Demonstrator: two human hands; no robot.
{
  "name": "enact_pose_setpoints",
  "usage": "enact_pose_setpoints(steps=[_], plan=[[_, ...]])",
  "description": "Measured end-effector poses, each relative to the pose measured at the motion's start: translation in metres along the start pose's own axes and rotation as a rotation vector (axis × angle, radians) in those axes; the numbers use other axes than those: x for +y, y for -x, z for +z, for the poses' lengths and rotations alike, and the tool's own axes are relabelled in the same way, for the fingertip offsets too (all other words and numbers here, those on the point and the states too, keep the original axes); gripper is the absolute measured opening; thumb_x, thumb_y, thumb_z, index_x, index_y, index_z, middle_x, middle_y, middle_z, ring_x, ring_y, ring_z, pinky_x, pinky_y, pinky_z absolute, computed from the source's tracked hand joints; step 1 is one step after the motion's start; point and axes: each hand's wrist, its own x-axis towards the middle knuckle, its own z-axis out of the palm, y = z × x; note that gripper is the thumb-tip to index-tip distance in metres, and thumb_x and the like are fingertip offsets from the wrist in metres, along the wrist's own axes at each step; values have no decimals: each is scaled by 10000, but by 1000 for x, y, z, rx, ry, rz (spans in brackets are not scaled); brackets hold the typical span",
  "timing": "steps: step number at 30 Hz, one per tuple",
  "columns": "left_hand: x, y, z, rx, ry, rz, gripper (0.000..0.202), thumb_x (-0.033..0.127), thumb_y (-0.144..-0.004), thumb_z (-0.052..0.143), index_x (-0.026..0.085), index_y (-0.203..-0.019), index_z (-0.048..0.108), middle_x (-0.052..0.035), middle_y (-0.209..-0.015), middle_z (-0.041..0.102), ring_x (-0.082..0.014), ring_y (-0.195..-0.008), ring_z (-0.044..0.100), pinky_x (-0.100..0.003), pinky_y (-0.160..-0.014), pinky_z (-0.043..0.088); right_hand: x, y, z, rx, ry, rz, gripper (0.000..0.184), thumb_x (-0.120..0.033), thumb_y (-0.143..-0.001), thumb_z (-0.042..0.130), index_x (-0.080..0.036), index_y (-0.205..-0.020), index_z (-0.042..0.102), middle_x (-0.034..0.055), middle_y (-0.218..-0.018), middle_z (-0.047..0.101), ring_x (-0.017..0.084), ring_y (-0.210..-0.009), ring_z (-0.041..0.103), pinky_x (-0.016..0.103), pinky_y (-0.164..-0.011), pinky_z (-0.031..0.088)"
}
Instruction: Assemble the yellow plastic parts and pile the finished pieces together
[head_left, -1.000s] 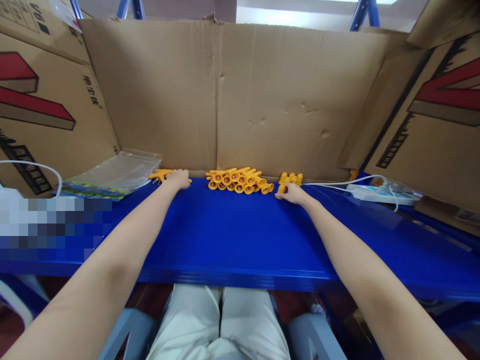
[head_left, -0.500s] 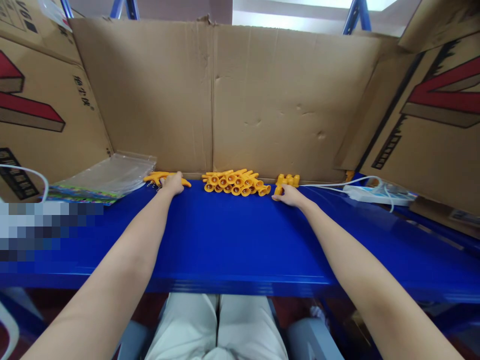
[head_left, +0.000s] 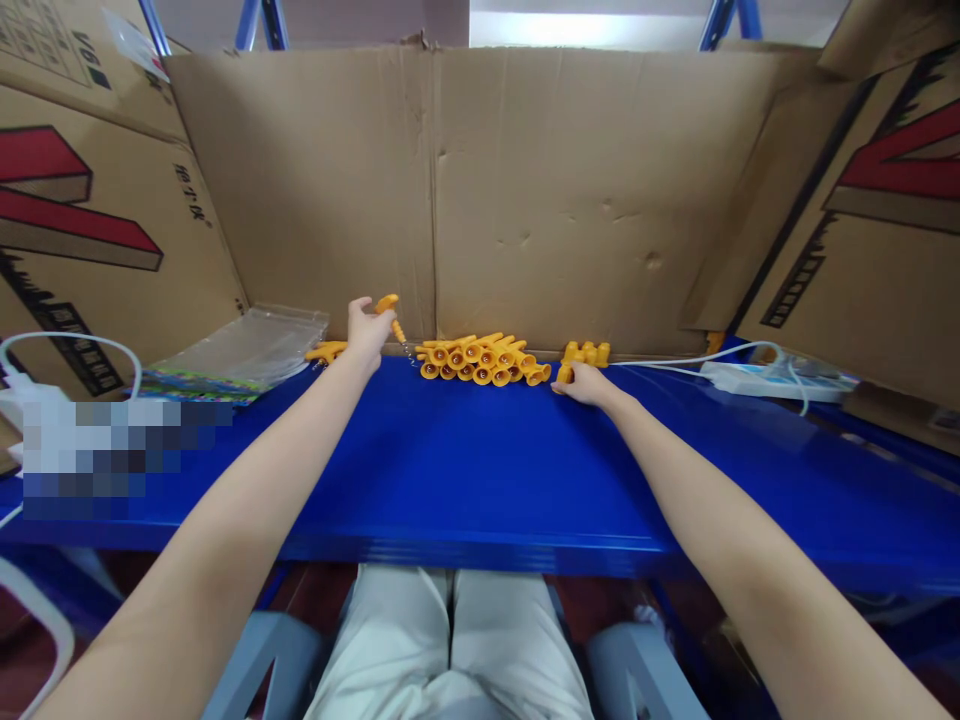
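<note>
My left hand (head_left: 367, 328) is raised above the table, closed round a yellow corkscrew (head_left: 388, 303). The corkscrew has a T-shaped handle, and its metal spiral points down and to the right. Below and behind that wrist lie more yellow T-handled pieces (head_left: 324, 351), partly hidden by my arm. My right hand (head_left: 587, 384) rests on the table with its fingers round a yellow bell-shaped sleeve (head_left: 565, 376). Several similar yellow sleeves (head_left: 592, 352) stand just behind it. Between my hands is a stack of yellow pieces (head_left: 480, 360), their flared open ends facing me.
A cardboard wall (head_left: 570, 200) closes off the back of the blue table (head_left: 480, 460). Clear plastic bags (head_left: 247, 345) lie at the left, near a white plug and cable (head_left: 37, 400). At the right sits a white power strip (head_left: 776, 380) with cords.
My left hand has lifted a corkscrew from the pieces at the left and moved it up and to the right. My right hand stays at the same sleeve.
</note>
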Motion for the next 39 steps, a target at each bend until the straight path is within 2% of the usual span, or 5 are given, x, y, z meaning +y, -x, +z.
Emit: enact_pose_setpoints(steps=[8,14,23,32,39], plan=[[1,35,-11,-212,500,-384,237,143,-686,486,196,-910,540,-28,-694,561,-145,-619,567,-284,-589,498,-18,10,-4,6,110,16,383,-359,-843,576,-113,-1136,585,194,-1154,640,344,-1103,589,388,-846,438],[-12,34,-11,-139,403,-441,154,103,-684,532,198,-788,469,-11,-681,532,-110,-576,517,-276,-604,521,-18,11,-5,-3,133,7,370,-373,-858,569,-124,-1132,578,188,-1162,646,325,-1108,595,355,-812,447],[-22,29,-11,-99,185,-263,270,83,-636,610,197,-847,487,70,-552,440,-56,-412,393,-225,-494,425,-16,11,-5,0,124,9,360,-390,-840,607,-151,-1109,592,163,-1131,667,301,-1075,620,339,-811,457],[-22,35,-4,-63,107,26,349,31,-621,529,192,-919,448,51,-729,479,-45,-489,479,-176,-494,416,-21,14,-7,24,146,-34,318,-306,-868,546,-111,-1119,558,206,-1113,654,348,-1083,600,394,-831,437],[-20,42,-4,-101,104,226,389,-6,-652,495,223,-961,436,43,-845,503,-41,-570,482,-197,-620,484,-28,12,-15,205,140,-105,242,-266,-867,509,-140,-1069,553,156,-1090,644,310,-1046,585,390,-840,409]])
